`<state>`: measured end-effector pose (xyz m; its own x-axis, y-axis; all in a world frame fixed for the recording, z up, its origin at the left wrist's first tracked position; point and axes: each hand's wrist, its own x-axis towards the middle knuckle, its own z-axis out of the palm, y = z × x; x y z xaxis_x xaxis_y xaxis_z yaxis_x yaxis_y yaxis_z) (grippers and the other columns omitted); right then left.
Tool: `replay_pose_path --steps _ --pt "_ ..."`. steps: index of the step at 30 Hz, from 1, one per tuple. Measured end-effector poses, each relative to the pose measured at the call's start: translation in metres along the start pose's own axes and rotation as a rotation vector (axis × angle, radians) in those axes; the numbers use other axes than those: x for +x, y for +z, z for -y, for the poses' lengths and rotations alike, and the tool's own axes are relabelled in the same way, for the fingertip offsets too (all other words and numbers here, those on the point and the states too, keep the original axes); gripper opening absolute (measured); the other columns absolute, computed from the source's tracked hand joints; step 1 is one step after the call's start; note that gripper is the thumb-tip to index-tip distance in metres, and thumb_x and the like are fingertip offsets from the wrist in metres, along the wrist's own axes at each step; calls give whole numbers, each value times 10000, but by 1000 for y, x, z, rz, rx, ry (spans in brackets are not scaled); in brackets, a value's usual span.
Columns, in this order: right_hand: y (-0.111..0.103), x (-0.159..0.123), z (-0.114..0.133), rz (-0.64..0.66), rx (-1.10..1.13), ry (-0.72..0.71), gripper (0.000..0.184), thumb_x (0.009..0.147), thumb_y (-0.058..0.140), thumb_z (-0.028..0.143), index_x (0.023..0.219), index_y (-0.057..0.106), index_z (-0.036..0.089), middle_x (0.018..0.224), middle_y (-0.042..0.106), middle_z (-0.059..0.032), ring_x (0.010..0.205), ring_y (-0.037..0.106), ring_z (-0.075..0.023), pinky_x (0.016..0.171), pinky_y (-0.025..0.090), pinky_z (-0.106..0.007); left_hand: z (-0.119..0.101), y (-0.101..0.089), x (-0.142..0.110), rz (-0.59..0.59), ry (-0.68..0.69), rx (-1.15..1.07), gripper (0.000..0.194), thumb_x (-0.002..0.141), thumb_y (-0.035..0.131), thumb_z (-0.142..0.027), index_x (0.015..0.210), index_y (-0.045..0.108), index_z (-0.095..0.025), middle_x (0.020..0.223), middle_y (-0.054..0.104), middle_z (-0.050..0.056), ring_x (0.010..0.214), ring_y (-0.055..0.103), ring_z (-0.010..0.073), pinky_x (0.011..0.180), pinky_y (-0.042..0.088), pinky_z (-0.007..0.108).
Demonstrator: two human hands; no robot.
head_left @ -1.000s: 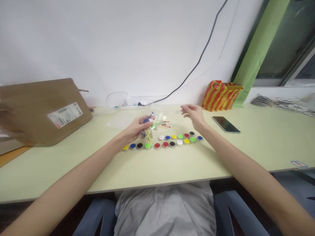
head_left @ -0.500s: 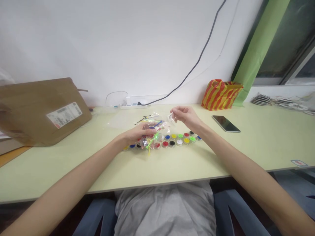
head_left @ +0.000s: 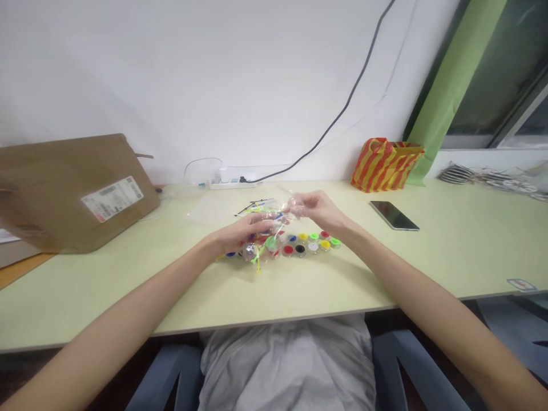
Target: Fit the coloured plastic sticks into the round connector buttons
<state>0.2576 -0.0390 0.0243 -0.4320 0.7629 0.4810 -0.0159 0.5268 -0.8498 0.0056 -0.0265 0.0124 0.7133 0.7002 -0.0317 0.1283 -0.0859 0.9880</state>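
My left hand [head_left: 248, 228] is closed around a clear plastic bag [head_left: 274, 244] with small coloured pieces and round pots inside it. Yellow and green zip ties [head_left: 258, 262] poke out below my fingers. Fingertips pinched, my right hand [head_left: 314, 206] is at the bag's upper right, on the clear film. Under both hands runs a double row of small clear pots with coloured lids, among them a black one [head_left: 300, 250], a white one [head_left: 313, 247] and a red one [head_left: 288, 250]. My hands and the bag cover part of the rows.
A cardboard box [head_left: 77, 200] stands at the left. At the back are a power strip [head_left: 231, 184] with a black cable and several loose zip ties [head_left: 252, 206]. To the right lie a phone [head_left: 394, 215] and a red-and-yellow striped bag [head_left: 383, 165].
My right hand, which held a small clear or white piece away from the bag, has moved left and down to the bag's opening. My left hand still holds the bag.
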Motion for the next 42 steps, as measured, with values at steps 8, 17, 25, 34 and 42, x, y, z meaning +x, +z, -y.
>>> replay_pose_path --steps 8,17,25,34,42 --pt "0 -1 -2 -51 87 -9 336 823 801 522 828 759 189 772 700 -19 700 588 -137 726 502 -302 -1 2 1 -31 11 -22 570 776 815 -572 1221 741 -222 908 758 77 667 691 174 520 501 235" --pt "6 2 1 -48 31 -37 626 994 387 724 1236 725 256 1211 716 -83 1037 665 -194 851 551 -339 -3 0 4 -109 117 -45 574 805 825 -489 1304 690 -241 1226 735 135 1097 719 291 781 586 308" --pt "-2 1 0 -326 -231 -170 363 812 781 588 835 729 229 1206 639 -83 1180 585 -258 862 520 -359 5 -7 12 -49 248 -3 785 738 891 -254 1442 544 -262 1444 603 180 1320 583 360 848 575 346" --pt "1 0 12 -345 -160 -229 276 753 860 504 775 764 247 1138 640 -78 1191 577 -275 838 520 -378 3 5 6 93 132 38 869 779 867 -392 1533 444 -299 1316 664 171 1009 721 275 723 568 326" --pt "2 -1 14 -296 -79 -219 350 760 840 548 791 691 233 1151 647 -71 1222 560 -262 832 526 -348 -3 18 0 162 90 32 939 803 853 -298 1585 336 -265 1088 747 125 830 743 216 720 569 316"
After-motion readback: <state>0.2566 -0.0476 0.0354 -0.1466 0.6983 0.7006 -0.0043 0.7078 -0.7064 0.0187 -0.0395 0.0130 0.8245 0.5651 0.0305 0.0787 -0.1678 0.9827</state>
